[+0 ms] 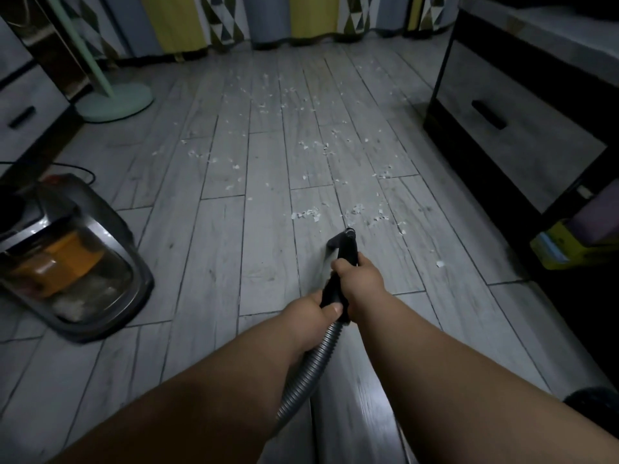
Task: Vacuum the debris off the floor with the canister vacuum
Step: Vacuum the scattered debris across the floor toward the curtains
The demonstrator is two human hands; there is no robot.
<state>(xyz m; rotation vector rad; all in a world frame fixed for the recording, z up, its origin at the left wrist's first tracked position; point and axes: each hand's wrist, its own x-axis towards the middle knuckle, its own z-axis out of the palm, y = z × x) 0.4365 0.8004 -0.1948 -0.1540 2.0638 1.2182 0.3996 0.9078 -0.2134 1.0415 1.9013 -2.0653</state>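
My left hand (315, 313) and right hand (360, 279) both gripped the black plastic vacuum handle (341, 249), its tip near white paper scraps (311, 214) strewn across the grey plank floor (234, 246). The grey canister vacuum with its orange bin (77, 262) sat to my left. A mint-green round stand base (114, 102) and a grey drawer cabinet (519, 122) flanked the scraps.

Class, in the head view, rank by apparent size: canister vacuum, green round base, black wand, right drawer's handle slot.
1. canister vacuum, helped by nearness to the camera.
2. green round base.
3. black wand, only partly visible.
4. handle slot.
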